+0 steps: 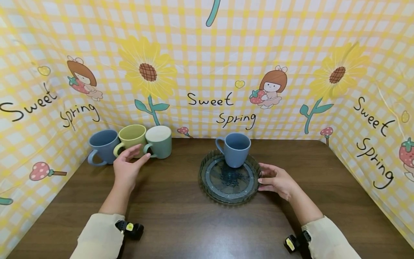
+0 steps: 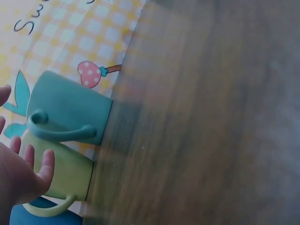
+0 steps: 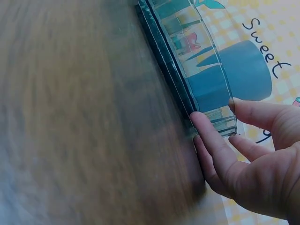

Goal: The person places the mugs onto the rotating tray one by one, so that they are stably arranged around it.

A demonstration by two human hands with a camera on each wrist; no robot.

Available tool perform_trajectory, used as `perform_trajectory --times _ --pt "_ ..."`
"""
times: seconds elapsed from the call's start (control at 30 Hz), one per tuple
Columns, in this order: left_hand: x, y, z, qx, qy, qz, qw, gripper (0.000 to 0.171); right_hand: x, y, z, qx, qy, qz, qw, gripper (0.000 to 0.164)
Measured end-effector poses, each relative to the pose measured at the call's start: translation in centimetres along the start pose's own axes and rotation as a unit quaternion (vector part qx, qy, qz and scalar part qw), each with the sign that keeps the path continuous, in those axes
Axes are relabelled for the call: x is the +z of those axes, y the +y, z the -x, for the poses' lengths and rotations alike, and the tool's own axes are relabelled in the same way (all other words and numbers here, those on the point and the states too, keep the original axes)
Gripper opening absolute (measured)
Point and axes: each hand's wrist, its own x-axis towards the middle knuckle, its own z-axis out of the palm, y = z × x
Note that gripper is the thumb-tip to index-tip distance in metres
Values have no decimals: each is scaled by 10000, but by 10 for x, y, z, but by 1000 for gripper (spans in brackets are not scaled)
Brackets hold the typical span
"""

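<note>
Left-hand grip (image 1: 127, 168), digits apart, is hovering just before the yellow-green mug (image 1: 132, 133), the teal mug (image 1: 163, 146) standing rightward, handle beside the thumb. Right-hand grip (image 1: 276, 180) is holding the fluted tray's (image 1: 215, 183) right edge, a blue mug (image 1: 237, 154) standing inside.

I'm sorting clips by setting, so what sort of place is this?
Probably a tabletop recording booth: a yellow-checked cloth encloses the wood-grain table on three sides, and a small black device sits at each sleeve cuff.
</note>
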Motion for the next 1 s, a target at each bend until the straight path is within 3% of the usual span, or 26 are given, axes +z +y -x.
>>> perform_trajectory --times 0.37,0.6,0.77,1.0 --pt "-7 -8 -11 -662 -195 114 9976 58 -9 -7 -4 37 -154 423 9990 64" --pt "-14 -13 -18 -1204 -849 581 9874 67 -20 -8 -14 50 -390 558 9977 64" --pt "-14 -18 -23 -1271 -1197 690 9822 70 -24 -11 -20 50 -645 418 9970 67" --pt "-10 -24 -29 -1367 -1148 1048 9783 71 -26 -10 -25 53 -849 291 9960 71"
